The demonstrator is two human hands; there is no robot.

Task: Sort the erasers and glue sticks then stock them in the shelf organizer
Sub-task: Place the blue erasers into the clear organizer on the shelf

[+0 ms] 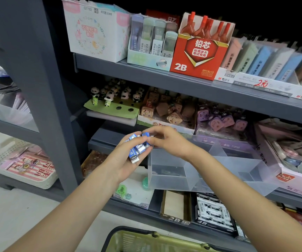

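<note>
Several erasers point(135, 149) cupped in left hand point(126, 160), right hand point(166, 140) apparently pinching one

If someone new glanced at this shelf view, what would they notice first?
First, the two hands meeting mid-frame: the left hand holds a bunch of blue-and-white erasers and the right hand pinches one. Just below sits the clear organizer, and above, the red 2B box stands out.

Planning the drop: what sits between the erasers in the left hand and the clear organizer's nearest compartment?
Nothing: in the head view the erasers held by the left hand sit beside the clear organizer wall, over its left edge.
</note>
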